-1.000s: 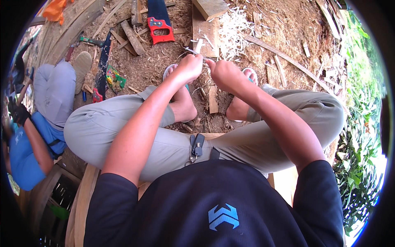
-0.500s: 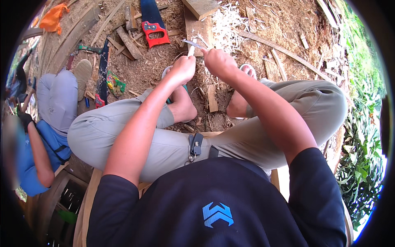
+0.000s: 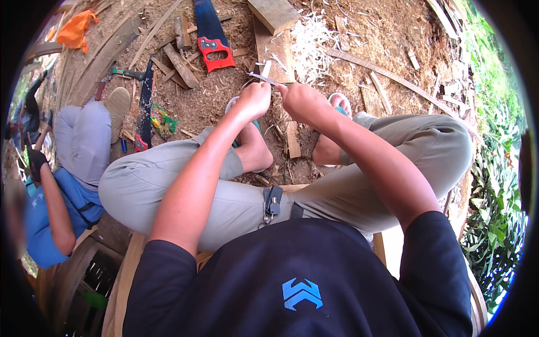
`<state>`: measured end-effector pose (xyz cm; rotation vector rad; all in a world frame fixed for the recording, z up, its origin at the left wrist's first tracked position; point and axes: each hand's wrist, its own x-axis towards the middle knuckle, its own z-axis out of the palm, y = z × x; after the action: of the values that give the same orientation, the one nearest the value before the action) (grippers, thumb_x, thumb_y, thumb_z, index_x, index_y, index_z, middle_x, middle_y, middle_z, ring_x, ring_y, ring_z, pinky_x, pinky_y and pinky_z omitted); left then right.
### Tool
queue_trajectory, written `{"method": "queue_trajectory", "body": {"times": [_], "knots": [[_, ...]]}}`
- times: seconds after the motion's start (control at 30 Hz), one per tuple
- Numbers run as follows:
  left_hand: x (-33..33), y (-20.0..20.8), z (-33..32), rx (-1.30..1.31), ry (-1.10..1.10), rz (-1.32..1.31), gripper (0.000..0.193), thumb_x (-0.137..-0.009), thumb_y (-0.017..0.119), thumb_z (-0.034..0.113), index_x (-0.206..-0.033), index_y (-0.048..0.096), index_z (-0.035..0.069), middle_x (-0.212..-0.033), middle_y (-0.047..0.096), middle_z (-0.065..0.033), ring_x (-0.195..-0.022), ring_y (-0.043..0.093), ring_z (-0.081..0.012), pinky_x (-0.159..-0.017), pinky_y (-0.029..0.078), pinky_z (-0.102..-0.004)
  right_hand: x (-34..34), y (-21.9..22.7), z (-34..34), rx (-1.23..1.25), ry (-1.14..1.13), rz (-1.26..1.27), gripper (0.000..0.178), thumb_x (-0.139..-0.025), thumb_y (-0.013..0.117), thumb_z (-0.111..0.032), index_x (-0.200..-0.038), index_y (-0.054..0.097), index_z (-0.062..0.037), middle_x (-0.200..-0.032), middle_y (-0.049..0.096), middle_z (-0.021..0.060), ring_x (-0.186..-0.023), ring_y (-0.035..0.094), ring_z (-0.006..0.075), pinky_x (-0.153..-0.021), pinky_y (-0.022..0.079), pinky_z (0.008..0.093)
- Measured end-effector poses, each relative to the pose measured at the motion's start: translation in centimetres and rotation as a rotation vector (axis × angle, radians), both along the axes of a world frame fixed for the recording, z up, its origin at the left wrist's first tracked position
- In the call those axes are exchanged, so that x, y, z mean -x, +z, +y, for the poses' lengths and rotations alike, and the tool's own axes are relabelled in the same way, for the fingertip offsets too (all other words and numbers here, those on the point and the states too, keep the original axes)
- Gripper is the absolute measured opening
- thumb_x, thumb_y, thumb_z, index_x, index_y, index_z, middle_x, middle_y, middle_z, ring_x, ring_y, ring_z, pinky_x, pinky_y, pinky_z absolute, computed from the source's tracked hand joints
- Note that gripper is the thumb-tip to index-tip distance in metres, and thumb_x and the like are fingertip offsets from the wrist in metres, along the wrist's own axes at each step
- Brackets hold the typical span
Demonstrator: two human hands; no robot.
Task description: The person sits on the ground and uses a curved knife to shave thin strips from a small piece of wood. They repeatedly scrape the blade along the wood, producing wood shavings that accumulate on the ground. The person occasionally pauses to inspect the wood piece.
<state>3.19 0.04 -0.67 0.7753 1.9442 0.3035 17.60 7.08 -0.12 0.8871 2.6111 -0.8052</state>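
Out in front of my knees, my left hand is closed around a thin pale wooden stick, whose far end sticks out beyond the fingers. My right hand, close beside it, grips a knife; its handle is hidden in the fist. The narrow knife blade points left and lies across the stick near my left fingers. Whether its edge bites into the wood cannot be made out. Beyond my hands, a plank lies on the ground with a wooden block on its far end.
Pale shavings are heaped right of the plank. A red-handled saw lies to its left, with a second saw, a hammer and wood offcuts farther left. A co-worker in blue sits at left; green plants edge the right.
My right hand has drawn the knife a little toward me along the stick, so more of the stick shows beyond the blade. The whole view has shifted slightly.
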Motion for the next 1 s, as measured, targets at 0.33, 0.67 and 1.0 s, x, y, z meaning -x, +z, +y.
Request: {"method": "queue_trajectory", "body": {"times": [0.33, 0.67, 1.0], "knots": [[-1.1, -0.3, -0.7, -0.035, -0.127, 0.145, 0.045, -0.093, 0.033, 0.024, -0.093, 0.061, -0.011, -0.101, 0.059, -0.0356, -0.102, 0.057, -0.047, -0.093, 0.043, -0.0498, 0.6, 0.5, -0.5, -0.199, -0.034, 0.016, 0.051, -0.101, 0.038, -0.035, -0.066, 0.062, -0.006, -0.054, 0.06, 0.0069, -0.05, 0.064, 0.024, -0.043, 0.052, 0.0335], [-1.1, 0.6, -0.6, -0.035, -0.139, 0.193, 0.044, -0.092, 0.034, 0.023, -0.09, 0.065, -0.008, -0.097, 0.061, -0.0332, -0.098, 0.059, -0.0466, -0.09, 0.045, -0.0504, 1.9, 1.6, 0.0, -0.087, -0.036, -0.198, 0.047, -0.101, 0.036, -0.039, -0.085, 0.07, -0.0092, -0.081, 0.071, 0.01, -0.077, 0.071, 0.0226, -0.053, 0.055, 0.0366], [-0.2, -0.3, -0.7, -0.031, -0.15, 0.151, 0.05, -0.093, 0.029, 0.028, -0.088, 0.059, -0.011, -0.086, 0.062, -0.031, -0.09, 0.062, -0.0415, -0.082, 0.045, -0.0483, 2.0, 0.0, 0.7, -0.199, 0.086, -0.084, 0.043, -0.101, 0.037, -0.037, -0.085, 0.068, -0.0108, -0.08, 0.069, 0.0069, -0.074, 0.07, 0.02, -0.056, 0.054, 0.0337]]}}
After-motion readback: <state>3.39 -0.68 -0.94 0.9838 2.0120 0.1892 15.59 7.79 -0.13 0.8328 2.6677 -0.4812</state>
